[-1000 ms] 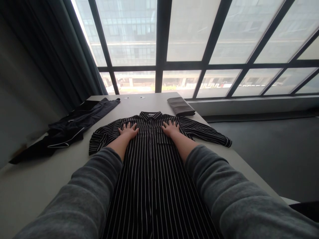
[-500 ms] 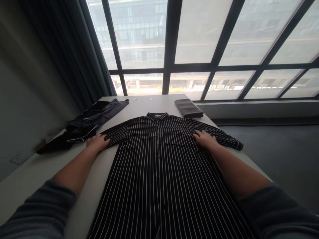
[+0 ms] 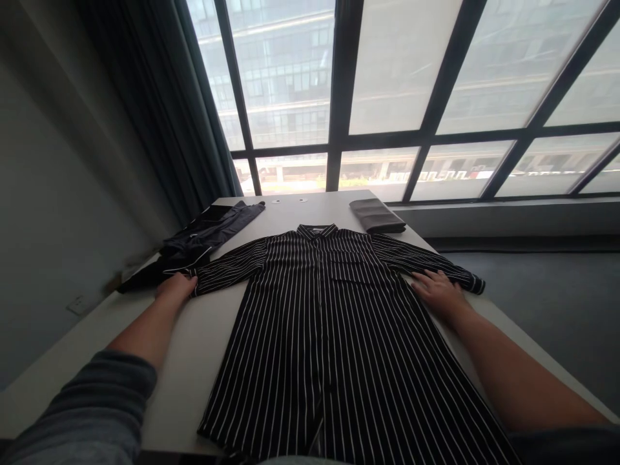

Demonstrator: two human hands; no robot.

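Note:
A black shirt with white stripes (image 3: 310, 323) lies spread flat and buttoned side up, its collar pointing away from me and both sleeves stretched outward. At the cuff of the sleeve on the left, my left hand (image 3: 176, 288) is closed, with the cuff's end at its fingers; the fingertips are partly hidden. My right hand (image 3: 440, 294) rests palm down along the lower edge of the other sleeve, fingers extended and a little apart. The shirt's hem comes close to my body.
The white table (image 3: 184, 381) bears the shirt. Dark clothes (image 3: 208, 232) are heaped at its left edge, near my left hand. A folded grey cloth (image 3: 376, 215) lies at the far right. Beyond stand a curtain (image 3: 159, 110) and large windows.
My left hand has gone outward along the sleeve to its cuff, and that sleeve lies straighter. My right hand has slid right, from the shirt's chest side to the sleeve. The view has shifted slightly.

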